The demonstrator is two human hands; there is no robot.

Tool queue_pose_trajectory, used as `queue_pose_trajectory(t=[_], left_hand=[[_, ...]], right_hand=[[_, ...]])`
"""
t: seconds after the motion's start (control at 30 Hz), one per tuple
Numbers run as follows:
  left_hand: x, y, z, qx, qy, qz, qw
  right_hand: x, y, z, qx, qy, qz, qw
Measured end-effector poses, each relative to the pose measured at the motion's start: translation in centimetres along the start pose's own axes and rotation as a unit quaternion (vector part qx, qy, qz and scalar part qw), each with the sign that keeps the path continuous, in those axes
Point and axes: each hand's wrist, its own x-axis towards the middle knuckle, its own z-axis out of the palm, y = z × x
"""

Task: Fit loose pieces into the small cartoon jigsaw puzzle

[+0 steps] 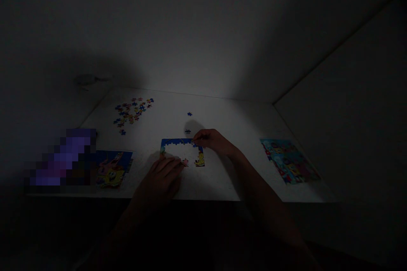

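Observation:
A partly joined puzzle frame (173, 141) lies on the white table, blue along its top edge and yellow at the lower right. My left hand (163, 173) rests over its lower left, palm down with the fingers lying flat. A small pink piece (185, 162) is beside those fingertips. At the frame's upper right corner, the fingers of my right hand (210, 139) are pinched together on a small puzzle piece (194, 144). Two loose blue pieces, one near (187, 131) and one farther (190, 114), lie beyond the frame.
A pile of loose puzzle pieces (130, 112) lies at the back left. Puzzle pictures lie on the left (114, 169) and right (289, 161) of the white table (222, 182). A pixelated purple object (63, 159) is at the far left. Walls stand behind and right.

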Motion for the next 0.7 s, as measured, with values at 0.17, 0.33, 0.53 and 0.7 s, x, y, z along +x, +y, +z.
queue_pose_trajectory(t=[0.17, 0.33, 0.53, 0.7], left_hand=[[0.10, -0.03, 0.00, 0.000, -0.002, -0.002, 1.000], [0.15, -0.02, -0.02, 0.005, 0.000, 0.001, 1.000], [0.19, -0.13, 0.12, 0.005, -0.009, -0.001, 1.000], [0.15, -0.23, 0.28, 0.001, 0.001, 0.006, 1.000]], right_hand=[[0.16, 0.39, 0.18, -0.017, 0.007, 0.029, 0.999], [0.10, 0.31, 0.21, -0.048, -0.001, 0.030, 0.998], [0.01, 0.13, -0.01, -0.080, -0.013, 0.026, 0.996], [0.07, 0.50, 0.07, -0.064, -0.026, 0.011, 0.998]])
